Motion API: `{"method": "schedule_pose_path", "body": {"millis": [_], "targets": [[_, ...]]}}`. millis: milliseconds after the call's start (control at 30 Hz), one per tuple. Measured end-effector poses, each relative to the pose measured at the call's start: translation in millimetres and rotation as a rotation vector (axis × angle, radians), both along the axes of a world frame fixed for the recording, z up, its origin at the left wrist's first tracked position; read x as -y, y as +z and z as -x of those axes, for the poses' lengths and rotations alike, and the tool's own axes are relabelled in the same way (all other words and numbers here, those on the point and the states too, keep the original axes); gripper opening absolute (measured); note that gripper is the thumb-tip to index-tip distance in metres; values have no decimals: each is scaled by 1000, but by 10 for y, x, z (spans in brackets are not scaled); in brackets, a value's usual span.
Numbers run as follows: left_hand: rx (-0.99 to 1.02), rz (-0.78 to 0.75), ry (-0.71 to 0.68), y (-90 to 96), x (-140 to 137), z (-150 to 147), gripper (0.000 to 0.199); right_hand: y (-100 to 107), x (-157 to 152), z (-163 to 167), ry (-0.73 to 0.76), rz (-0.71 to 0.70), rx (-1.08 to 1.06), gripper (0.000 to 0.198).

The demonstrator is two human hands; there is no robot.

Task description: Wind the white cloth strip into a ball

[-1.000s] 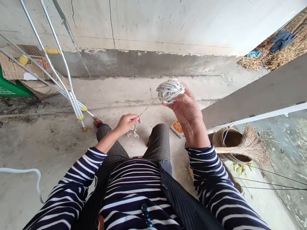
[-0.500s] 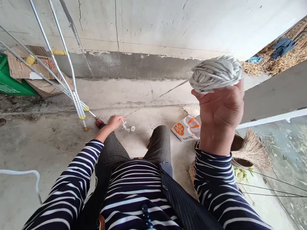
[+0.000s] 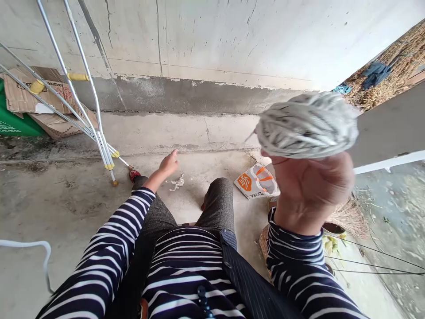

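My right hand (image 3: 308, 186) is raised at the right, its fingers wrapped round a big ball of grey-white yarn (image 3: 307, 124) flecked with dark strands. Motion blurs the ball, and it hides most of the fingers. A short bit of strand shows at the ball's left side, then fades from sight. Over my left knee, my left hand (image 3: 169, 164) is closed in a pinch on the yarn; the thin strand at its fingertips is too faint to follow. Just below that hand is a small blurred tangle of white yarn (image 3: 177, 181), over the floor between my legs.
Metal crutches (image 3: 96, 119) lean at the left before cardboard boxes (image 3: 36, 95) and a green container (image 3: 16, 117). An orange-and-white printed bag (image 3: 255, 181) lies on the concrete floor. At the right are a straw broom (image 3: 352, 219) and thin dark wires (image 3: 375, 263).
The yarn ball and my right hand have come lower and closer, tilting over. My left hand has moved slightly right and up. The small white yarn tangle has changed shape.
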State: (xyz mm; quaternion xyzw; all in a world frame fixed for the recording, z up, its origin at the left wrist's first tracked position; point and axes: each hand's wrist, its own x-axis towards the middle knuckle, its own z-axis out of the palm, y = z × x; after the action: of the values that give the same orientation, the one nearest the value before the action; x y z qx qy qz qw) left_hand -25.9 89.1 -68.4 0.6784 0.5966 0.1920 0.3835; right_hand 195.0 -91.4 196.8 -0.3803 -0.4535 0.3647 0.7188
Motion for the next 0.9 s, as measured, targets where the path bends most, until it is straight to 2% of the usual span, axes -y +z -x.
{"method": "schedule_pose_path", "body": {"millis": [67,167,233,300,400,533,767,900], "targets": [[250,-53,-40,197,168,-173,51,-153,-126,-8,90,27,30,49],[657,-191,-147,598,458,-439,45,-404,-347,10,264,138,81,50],[800,-224,-192,821,640,-564,46,-555,-473,25,318,181,96,52],[825,-191,-211,930,785,-618,46,-667,-555,19,311,196,131,53],[750,-120,-201,891,920,-577,37,-757,-606,-35,229,189,217,54],[598,-103,-241,742,1030,-420,39,-866,-673,-102,181,206,281,54],[417,-75,-375,708,1208,-234,31,-1350,-955,-87,26,262,350,55],[369,-48,-381,717,1190,-109,32,-1514,-1027,-105,-24,243,430,54]]}}
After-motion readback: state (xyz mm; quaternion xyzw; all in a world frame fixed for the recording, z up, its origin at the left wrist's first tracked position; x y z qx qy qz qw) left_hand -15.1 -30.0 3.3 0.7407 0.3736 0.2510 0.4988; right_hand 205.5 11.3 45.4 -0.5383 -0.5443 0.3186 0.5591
